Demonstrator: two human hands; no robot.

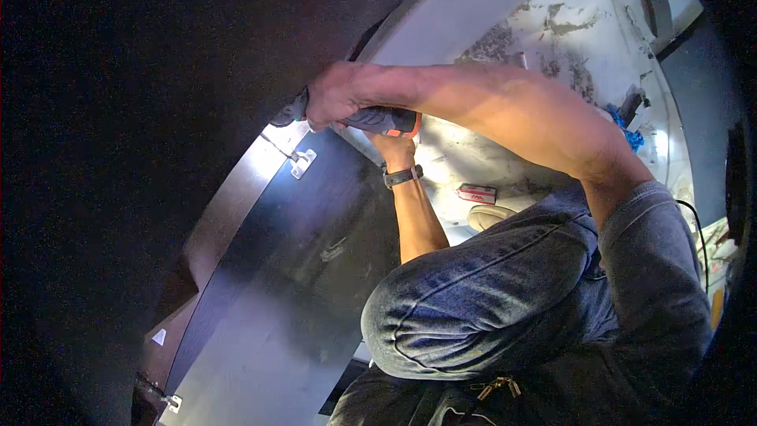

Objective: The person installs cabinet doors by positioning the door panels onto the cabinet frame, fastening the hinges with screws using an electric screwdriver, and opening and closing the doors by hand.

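My right hand [335,93] is closed around the middle of a power drill [378,120], with the dark head showing past my knuckles on one side and the orange-trimmed end showing on the other. The drill lies beside the upper end of a dark door panel [315,229], its head near the pale hinge [302,162] and close to the bright metal edge strip [225,201]; whether the tip touches anything is too dark to tell. My left hand [394,148], with the watch [403,176] at its wrist, is just below the orange-trimmed end; its fingers are hidden behind the tool, so I cannot tell whether they support it or grasp something else. Handling: I judge the drill to be dense and rigid, probably heavier toward the orange-trimmed end, and likely to twist against the wrist under load. Take hold around the grip with the full palm, and use the second hand to steady the broad end; keep fingers off the head, which may turn. The dark casing looks textured and should resist slipping, although a damp palm would reduce that hold. The hinge appears small, hard and stiff, and is best held by its flat plate. The door panel looks broad, smooth and rigid; support it along its edge, since its surface may scratch and offers little for fingers to grip.
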